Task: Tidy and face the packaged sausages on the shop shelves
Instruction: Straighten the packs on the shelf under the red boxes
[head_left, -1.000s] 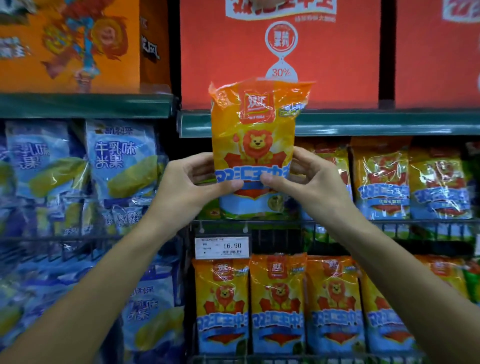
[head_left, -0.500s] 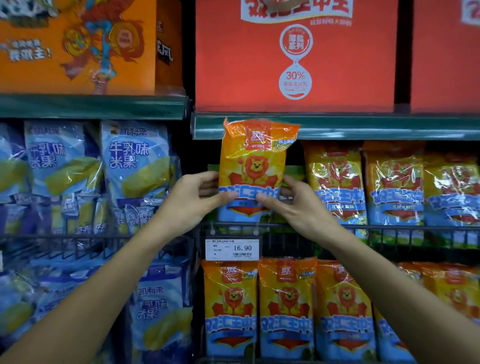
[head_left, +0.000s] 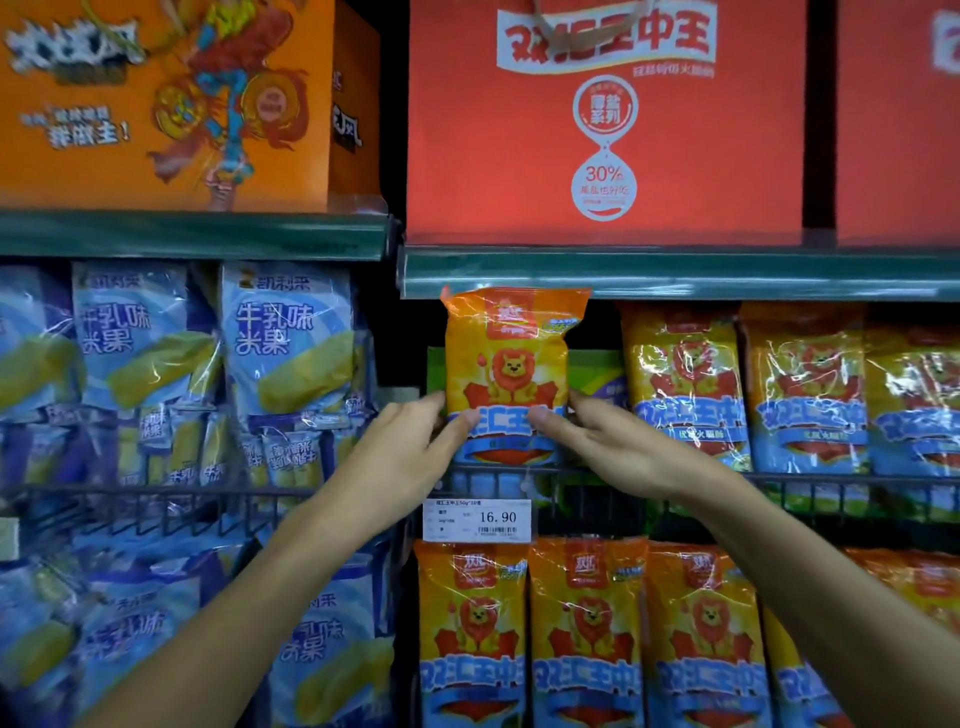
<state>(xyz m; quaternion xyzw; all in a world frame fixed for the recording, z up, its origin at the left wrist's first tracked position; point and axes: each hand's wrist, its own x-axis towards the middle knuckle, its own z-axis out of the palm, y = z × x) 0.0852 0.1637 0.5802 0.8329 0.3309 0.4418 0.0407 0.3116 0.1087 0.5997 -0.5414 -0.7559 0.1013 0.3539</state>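
The lion sausage pack (head_left: 511, 374) has dropped under the shelf lip (head_left: 675, 278), left hand (head_left: 402, 457) and right hand (head_left: 613, 447) fingers pinching its lower edges. I fear it toppling over the wire rail (head_left: 831, 480) at six o'clock.

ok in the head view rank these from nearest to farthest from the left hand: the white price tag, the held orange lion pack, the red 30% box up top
1. Held orange lion pack: gripped by the left hand at its lower left edge.
2. White price tag: just below and right of that hand, on the wire rail.
3. Red 30% box: on the shelf above, up and right.
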